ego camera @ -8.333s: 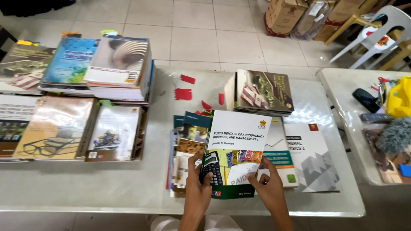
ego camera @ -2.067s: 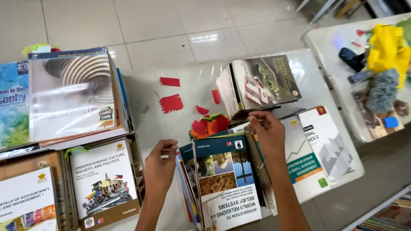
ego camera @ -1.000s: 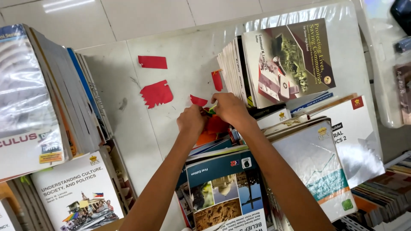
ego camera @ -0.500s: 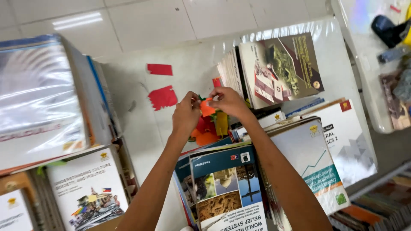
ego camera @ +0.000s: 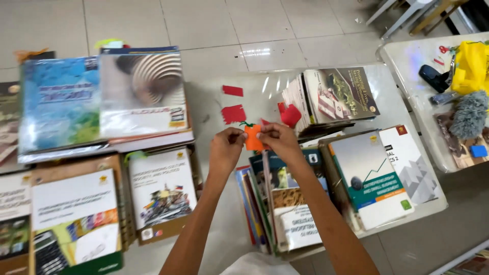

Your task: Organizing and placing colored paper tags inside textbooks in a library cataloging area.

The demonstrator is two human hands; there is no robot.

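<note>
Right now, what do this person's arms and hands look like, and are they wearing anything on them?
Both forearms are bare, with no sleeves in view. The left hand and right hand wear no gloves; I can see no rings, watch or bracelets.

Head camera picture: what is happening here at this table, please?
A person holds a small orange paper cutout between both hands, the left hand on one edge and the right hand on the other, above a stack of books. Red paper pieces lie on the white table just beyond the hands. More book piles fill the left side, and another book stack lies to the right.
</note>
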